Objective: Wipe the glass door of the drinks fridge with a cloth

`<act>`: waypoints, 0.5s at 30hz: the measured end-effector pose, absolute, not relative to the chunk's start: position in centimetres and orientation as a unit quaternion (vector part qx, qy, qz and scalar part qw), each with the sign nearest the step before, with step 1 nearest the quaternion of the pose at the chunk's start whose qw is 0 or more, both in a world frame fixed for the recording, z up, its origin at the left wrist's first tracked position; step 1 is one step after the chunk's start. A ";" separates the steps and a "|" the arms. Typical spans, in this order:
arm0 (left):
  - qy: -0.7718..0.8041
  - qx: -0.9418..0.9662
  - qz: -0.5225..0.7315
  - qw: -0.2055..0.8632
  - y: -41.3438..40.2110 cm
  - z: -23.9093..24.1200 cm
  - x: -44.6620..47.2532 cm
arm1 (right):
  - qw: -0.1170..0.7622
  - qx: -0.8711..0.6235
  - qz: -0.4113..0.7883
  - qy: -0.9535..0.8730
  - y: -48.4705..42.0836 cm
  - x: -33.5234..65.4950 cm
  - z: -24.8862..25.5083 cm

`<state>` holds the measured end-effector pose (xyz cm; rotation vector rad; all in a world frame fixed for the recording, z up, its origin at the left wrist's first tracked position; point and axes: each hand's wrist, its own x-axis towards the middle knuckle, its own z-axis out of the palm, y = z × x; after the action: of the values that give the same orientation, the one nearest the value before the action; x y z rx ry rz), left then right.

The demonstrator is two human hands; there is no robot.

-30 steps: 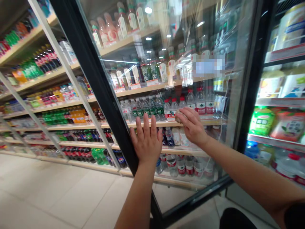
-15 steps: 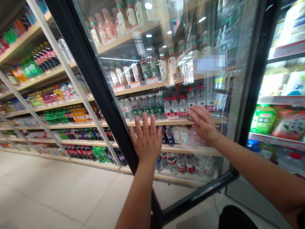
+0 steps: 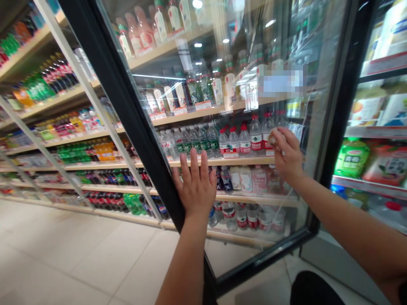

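Observation:
My left hand [image 3: 195, 186] lies flat with its fingers spread on the glass, close to the black left edge of a cooler door [image 3: 254, 262]. Farther right, my right hand [image 3: 288, 156] is closed around a crumpled, brownish-white rag [image 3: 276, 140] at the glass; most of the rag is hidden in the fingers. The door stands swung out, its pane in front of me. Through the pane, water bottles with red caps [image 3: 244, 142] and green-labelled bottles [image 3: 193, 140] show behind my hands.
Shelves of soft drinks [image 3: 95, 150] run along the left behind a pale post [image 3: 95, 106]. At right, the cooler interior holds a green-packed product [image 3: 352, 159] and other bottles. Light tiles [image 3: 89, 258] cover the floor. My dark-clad knee [image 3: 313, 290] is at the bottom.
My right hand has moved right and slightly up across the glass with the rag, its fingers more curled. My left hand has stayed in place.

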<state>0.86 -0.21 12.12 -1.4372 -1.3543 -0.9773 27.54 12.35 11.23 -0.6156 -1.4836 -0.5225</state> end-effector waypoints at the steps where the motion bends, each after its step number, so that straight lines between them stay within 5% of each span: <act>1: -0.548 -0.580 -0.395 0.456 -0.2 12.1 0.9 | 0.678 -0.295 -0.222 -0.636 12.5 27.7 11.8; 8: -0.549 -0.585 -0.395 0.447 -0.2 12.0 0.9 | 0.691 -0.321 -0.205 -0.614 11.8 26.7 6.7; 15: -0.546 -0.586 -0.399 0.447 -0.3 12.0 0.9 | 0.709 -0.353 -0.190 -0.580 12.6 28.3 9.4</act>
<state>0.90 -0.26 12.02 -1.4513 -1.3512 -0.9887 28.26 12.57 9.41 -0.7841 -1.2870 -0.4217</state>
